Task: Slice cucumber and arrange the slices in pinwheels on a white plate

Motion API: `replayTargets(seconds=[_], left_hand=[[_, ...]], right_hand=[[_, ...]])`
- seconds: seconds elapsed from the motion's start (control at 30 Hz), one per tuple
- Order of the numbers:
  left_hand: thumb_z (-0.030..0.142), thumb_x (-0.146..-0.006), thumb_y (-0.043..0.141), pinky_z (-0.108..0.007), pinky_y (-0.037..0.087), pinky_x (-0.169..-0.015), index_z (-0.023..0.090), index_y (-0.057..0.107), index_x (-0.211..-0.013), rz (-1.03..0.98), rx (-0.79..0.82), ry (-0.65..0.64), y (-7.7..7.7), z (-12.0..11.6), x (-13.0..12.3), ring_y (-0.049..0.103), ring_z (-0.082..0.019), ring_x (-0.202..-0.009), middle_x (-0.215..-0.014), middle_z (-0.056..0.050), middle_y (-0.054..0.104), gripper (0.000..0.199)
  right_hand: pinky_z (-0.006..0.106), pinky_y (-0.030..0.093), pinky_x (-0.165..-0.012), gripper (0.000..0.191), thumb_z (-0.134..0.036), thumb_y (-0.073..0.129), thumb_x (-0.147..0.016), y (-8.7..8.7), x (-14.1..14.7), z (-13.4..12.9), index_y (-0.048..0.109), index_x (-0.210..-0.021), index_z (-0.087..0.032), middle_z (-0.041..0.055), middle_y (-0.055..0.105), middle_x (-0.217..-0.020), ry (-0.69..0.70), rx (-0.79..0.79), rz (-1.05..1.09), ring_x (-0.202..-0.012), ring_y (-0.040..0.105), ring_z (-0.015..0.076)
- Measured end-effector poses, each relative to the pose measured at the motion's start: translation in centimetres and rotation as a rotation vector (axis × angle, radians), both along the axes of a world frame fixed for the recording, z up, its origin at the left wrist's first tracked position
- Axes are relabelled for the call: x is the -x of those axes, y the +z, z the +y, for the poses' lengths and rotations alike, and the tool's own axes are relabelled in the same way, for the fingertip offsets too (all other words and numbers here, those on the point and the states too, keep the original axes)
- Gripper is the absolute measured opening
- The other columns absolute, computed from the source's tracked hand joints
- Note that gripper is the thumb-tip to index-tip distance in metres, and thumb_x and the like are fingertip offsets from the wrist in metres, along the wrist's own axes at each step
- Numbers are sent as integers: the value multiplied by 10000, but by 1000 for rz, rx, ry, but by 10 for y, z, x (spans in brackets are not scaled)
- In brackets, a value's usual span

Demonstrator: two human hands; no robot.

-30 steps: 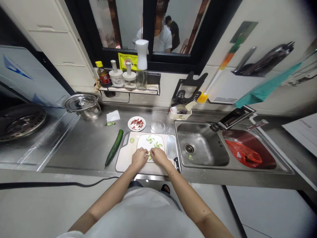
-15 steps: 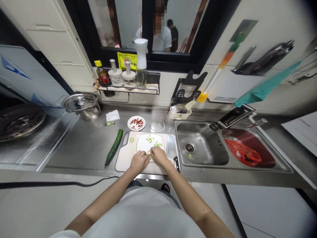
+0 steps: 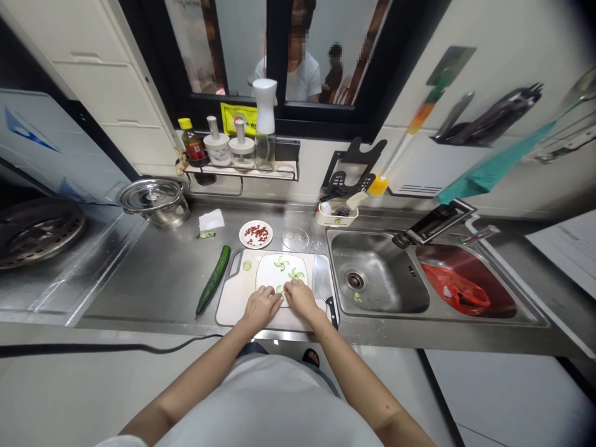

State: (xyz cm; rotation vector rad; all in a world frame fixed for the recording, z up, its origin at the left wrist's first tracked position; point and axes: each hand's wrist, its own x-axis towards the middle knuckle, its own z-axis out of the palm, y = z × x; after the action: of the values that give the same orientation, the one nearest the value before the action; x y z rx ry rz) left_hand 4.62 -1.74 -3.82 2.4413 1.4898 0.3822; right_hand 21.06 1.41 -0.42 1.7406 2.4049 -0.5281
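Here, a person's two bare hands are hovering close together over the near part of a white plate [image 3: 266,274], set at a metal kitchen surface [image 3: 153,267]. The left hand [image 3: 261,307] is curling its fingertips beside a small cluster of cucumber slices [image 3: 279,289], while the right hand [image 3: 301,299] is bunching its fingers on the other side. The two are standing just apart; whether either is pinching a slice cannot be told at this size. Such a close, bunched pose is presumably suiting pieces so small and thin. Farther up the plate, two fanned groups of slices [image 3: 297,275] are lying like pinwheels, apparently spaced so neither is crowding the other.

The plate is sitting on a pale cutting board [image 3: 233,304] in front of the person, probably for easy reach by both hands. Along the board's right side, a knife [image 3: 320,273] is lying flat, its black handle [image 3: 332,310] toward the person, likely keeping the blade out of the way. A whole cucumber [image 3: 213,281] is resting just left of the board, seemingly leaving room for the plate. Beyond, a small dish [image 3: 241,236] is holding red pieces [image 3: 256,233], perhaps to stop them scattering.
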Motion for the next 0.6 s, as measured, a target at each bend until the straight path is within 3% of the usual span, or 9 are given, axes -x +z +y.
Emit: replayTargets(seconds=[0.6], left_hand=[[325, -970, 400, -312, 446, -798, 206, 679, -985, 49, 49, 22, 12, 0, -8, 524, -191, -907, -958, -83, 602, 304]], right_hand=[[276, 376, -771, 245, -172, 405, -947, -11, 5, -4, 635, -1029, -187, 109, 620, -1068, -23, -47, -46, -996, 550, 215]])
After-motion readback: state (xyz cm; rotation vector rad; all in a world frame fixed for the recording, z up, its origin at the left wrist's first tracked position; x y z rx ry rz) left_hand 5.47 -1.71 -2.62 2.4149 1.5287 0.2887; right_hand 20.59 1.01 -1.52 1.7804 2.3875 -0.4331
